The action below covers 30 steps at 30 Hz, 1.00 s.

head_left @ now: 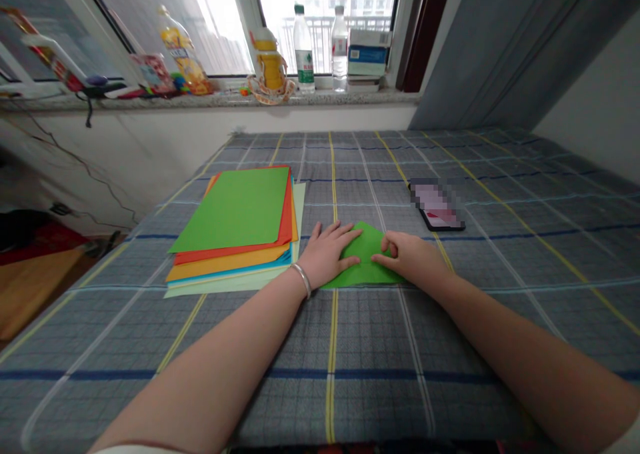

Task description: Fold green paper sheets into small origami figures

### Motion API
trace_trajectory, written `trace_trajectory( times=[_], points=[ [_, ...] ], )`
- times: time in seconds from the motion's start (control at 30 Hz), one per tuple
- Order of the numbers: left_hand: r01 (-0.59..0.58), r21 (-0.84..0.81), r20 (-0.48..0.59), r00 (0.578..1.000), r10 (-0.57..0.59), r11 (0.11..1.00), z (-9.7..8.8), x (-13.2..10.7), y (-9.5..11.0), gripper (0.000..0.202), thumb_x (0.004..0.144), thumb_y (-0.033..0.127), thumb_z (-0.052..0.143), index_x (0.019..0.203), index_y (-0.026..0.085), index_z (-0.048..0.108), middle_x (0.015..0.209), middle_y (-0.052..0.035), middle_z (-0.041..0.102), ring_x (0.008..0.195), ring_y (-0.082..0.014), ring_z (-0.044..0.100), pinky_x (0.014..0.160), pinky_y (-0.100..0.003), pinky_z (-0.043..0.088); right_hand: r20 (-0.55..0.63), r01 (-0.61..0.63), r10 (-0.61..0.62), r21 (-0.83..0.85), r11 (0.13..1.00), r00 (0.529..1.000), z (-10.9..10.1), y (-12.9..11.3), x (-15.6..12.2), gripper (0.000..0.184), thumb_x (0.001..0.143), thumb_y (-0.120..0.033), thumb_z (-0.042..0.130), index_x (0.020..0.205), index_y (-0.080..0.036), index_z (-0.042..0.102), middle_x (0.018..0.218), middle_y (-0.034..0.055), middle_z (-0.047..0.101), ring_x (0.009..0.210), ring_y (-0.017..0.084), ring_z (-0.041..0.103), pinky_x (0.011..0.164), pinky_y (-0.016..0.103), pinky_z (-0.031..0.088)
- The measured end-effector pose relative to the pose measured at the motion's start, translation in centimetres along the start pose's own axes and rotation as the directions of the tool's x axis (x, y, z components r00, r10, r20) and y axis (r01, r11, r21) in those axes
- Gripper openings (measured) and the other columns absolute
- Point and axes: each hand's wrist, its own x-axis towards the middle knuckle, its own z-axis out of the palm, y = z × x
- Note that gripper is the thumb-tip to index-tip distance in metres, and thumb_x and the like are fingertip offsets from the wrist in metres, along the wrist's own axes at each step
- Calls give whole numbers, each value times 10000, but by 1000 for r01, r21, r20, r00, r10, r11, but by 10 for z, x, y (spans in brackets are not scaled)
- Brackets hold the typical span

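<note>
A folded piece of green paper lies on the plaid cloth, its top coming to a blunt point. My left hand rests flat with fingers spread over the paper's left side; a silver bangle circles that wrist. At the paper's right edge, my right hand has its fingers curled in, thumb and forefinger closed at the paper. Part of the paper is hidden under both hands. To the left of my left hand is a stack of coloured paper sheets, green on top, with red, orange, blue and pale green edges showing below.
A phone lies beyond my right hand on the plaid cloth. Along the windowsill stand a yellow cup, two clear bottles, an orange drink bottle and boxes. A grey curtain hangs at right.
</note>
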Motion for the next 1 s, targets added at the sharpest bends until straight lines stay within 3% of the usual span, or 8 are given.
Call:
trace_trajectory(
  times=[0.4, 0.7, 0.9, 1.0],
  points=[
    [225, 50, 51, 972, -228, 973, -21, -14, -10, 666, 784, 466, 662, 1388, 377, 398, 1493, 3, 380, 1406, -373, 214, 1069, -707, 136, 124, -85, 83, 11, 996, 989, -11, 21, 3, 255, 718, -487, 668, 739, -244, 590, 652, -36, 609, 575, 132, 522, 463, 258, 241],
    [261, 118, 126, 953, -275, 958, -41, -23, -22, 621, 740, 398, 707, 1320, 424, 488, 1482, -2, 399, 1401, -401, 213, 1079, -673, 132, 194, -90, 72, 86, 992, 978, -15, 57, 7, 267, 687, -471, 683, 741, -227, 588, 639, -26, 592, 574, 138, 536, 506, 262, 314],
    [287, 78, 190, 936, -297, 955, -45, -25, -27, 620, 748, 314, 688, 1314, 458, 477, 1504, 21, 358, 1388, -411, 241, 1027, -732, 140, 216, -124, 92, 142, 982, 972, -22, 65, 7, 228, 669, -401, 714, 729, -221, 588, 629, -23, 588, 558, 135, 537, 508, 264, 346],
    [264, 95, 187, 942, -278, 960, -44, -26, -28, 619, 750, 315, 682, 1320, 447, 478, 1504, 11, 360, 1388, -391, 256, 1062, -692, 128, 238, -137, 91, 182, 974, 967, -22, 69, 7, 226, 671, -387, 716, 757, -218, 594, 630, -23, 586, 557, 137, 539, 516, 267, 366]
  ],
)
